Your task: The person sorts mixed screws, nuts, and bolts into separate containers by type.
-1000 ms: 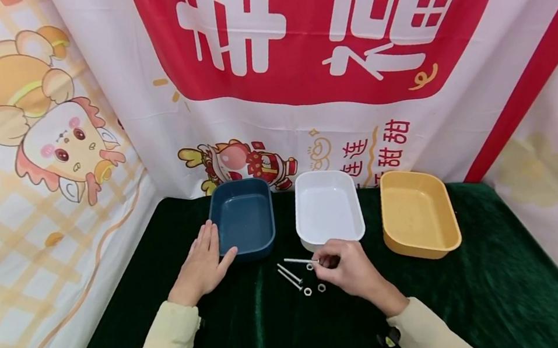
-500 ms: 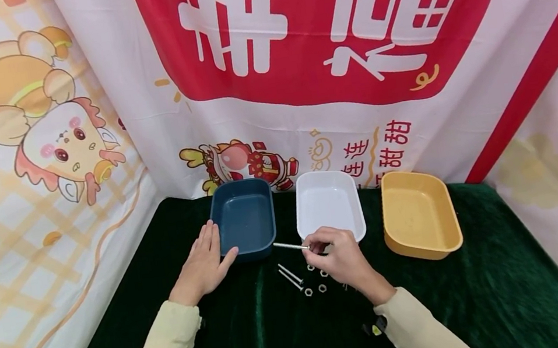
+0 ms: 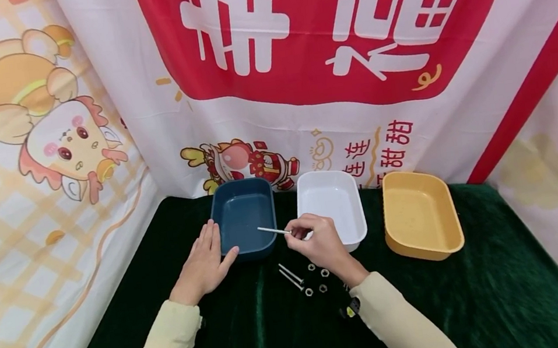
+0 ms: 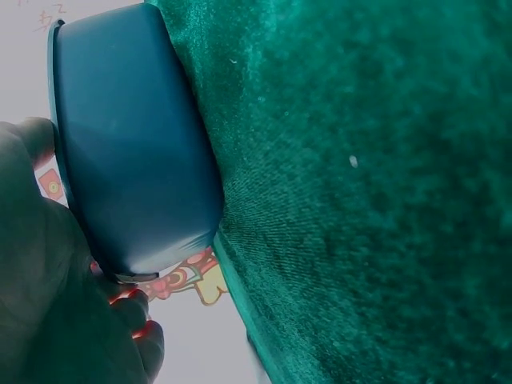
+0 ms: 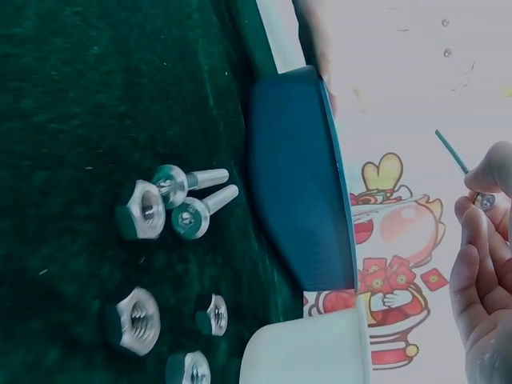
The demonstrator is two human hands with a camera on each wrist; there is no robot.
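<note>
My right hand (image 3: 320, 243) pinches a long silver bolt (image 3: 272, 231) near its head, above the front of the white bin (image 3: 328, 194). The bolt's shank points left, and its tip is over the dark blue bin (image 3: 244, 214). In the right wrist view, the bolt head shows between thumb and fingers. My left hand (image 3: 202, 264) rests against the blue bin's left and front rim, fingers straight and thumb along the near edge. On the cloth in front lie two more bolts (image 3: 291, 278) side by side, with several hex nuts (image 5: 138, 322) close by.
A yellow bin (image 3: 417, 214) stands to the right of the white one. Dark green cloth (image 3: 503, 268) covers the table. Printed fabric (image 3: 249, 107) hangs right behind the bins. Near the right wrist another small metal piece (image 3: 345, 287) is partly hidden.
My right hand has lifted the bolt away from the nuts and carried it forward and left, bringing its tip over the blue bin. My left hand has stayed at the blue bin.
</note>
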